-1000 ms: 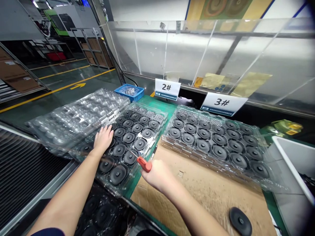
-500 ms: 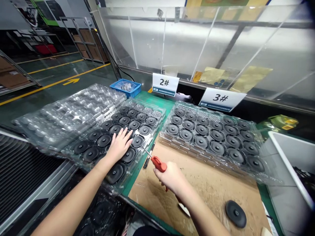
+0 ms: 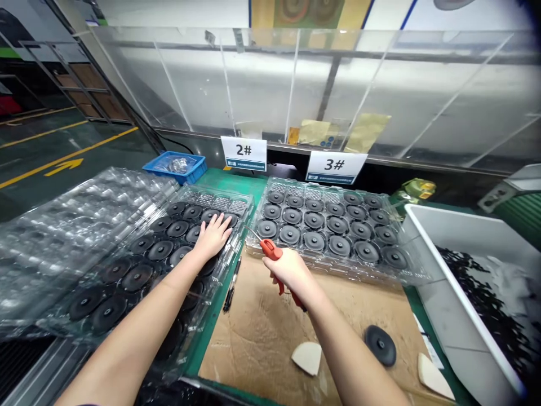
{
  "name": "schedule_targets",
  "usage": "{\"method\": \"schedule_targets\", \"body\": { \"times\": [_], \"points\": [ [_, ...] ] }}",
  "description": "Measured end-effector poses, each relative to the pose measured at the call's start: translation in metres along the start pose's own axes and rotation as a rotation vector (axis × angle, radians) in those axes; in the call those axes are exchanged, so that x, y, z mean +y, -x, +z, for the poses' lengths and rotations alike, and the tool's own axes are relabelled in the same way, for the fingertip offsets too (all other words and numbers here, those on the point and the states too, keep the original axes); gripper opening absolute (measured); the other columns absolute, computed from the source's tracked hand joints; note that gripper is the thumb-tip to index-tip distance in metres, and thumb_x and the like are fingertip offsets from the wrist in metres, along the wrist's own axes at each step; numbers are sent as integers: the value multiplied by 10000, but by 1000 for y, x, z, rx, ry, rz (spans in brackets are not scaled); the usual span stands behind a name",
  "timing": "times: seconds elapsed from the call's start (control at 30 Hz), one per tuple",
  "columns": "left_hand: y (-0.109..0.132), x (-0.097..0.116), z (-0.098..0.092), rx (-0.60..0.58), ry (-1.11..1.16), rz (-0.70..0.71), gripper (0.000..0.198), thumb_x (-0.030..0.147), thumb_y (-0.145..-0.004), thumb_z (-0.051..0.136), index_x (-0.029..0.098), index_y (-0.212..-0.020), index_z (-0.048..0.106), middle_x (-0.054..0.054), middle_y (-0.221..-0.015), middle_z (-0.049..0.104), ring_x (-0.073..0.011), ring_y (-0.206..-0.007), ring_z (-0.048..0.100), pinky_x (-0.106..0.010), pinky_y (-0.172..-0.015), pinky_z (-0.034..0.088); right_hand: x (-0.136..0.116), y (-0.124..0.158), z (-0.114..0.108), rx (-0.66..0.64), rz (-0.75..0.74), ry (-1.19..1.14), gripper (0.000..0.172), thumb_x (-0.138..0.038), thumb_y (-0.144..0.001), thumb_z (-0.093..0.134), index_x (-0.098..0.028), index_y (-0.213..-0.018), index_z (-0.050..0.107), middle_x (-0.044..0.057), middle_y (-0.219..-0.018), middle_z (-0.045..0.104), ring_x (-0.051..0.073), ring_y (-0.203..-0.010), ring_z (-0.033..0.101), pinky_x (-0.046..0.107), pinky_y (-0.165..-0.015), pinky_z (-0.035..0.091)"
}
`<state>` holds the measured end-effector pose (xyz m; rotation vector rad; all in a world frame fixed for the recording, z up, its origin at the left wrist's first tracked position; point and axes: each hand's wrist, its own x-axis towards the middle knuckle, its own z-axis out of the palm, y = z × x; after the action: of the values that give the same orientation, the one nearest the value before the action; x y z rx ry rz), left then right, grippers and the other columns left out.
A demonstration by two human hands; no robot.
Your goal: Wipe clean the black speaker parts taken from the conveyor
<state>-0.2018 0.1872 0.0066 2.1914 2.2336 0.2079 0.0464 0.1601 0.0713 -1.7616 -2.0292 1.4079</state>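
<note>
My left hand [image 3: 213,237] lies palm down, fingers spread, over the black round discs near the right edge of the left clear plastic tray [image 3: 242,242]. It touches or hovers just over them and covers part of some. Each disc, like this one [image 3: 177,228], has a small raised centre. My right hand [image 3: 289,269] is closed round a red air blow gun [image 3: 270,249]. The gun's thin metal nozzle points left, towards the tray beside my left hand. A second clear tray [image 3: 313,256], filled with similar discs, lies to the right behind the 3# sign.
A brown board [image 3: 253,327] bears a loose black disc [image 3: 380,345] and cream wedge-shaped pieces [image 3: 307,358]. A pen [image 3: 232,285] lies beside the left tray. At right stands a white bin [image 3: 460,304] with black parts; a blue basket [image 3: 198,169] stands at the back left.
My view has turned to the right. My left hand has moved farther up the left tray, over discs nearer its back, and the blow gun's nozzle has followed it.
</note>
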Motion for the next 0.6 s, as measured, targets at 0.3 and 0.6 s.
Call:
{"method": "schedule_targets", "body": {
  "times": [0.3, 0.6],
  "points": [
    [38, -14, -20, -37, -29, 76, 462, 337, -937, 312, 223, -1384, 279, -83, -1469, 258, -258, -1358, 181, -553, -1063, 197, 5, 33, 24, -30, -44, 123, 202, -310, -761, 499, -156, -716, 621, 36, -652, 617, 125, -544, 562, 196, -471, 309],
    [151, -29, -31, -63, -92, 15, 484, 370, -941, 206, 240, -1407, 237, -34, -1487, 210, -217, -1377, 117, -511, -1074, 191, 16, 85, 63, -163, -134, 284, 215, -368, -750, 480, -201, -722, 613, 34, -665, 629, 150, -570, 554, 224, -487, 252]
  ]
}}
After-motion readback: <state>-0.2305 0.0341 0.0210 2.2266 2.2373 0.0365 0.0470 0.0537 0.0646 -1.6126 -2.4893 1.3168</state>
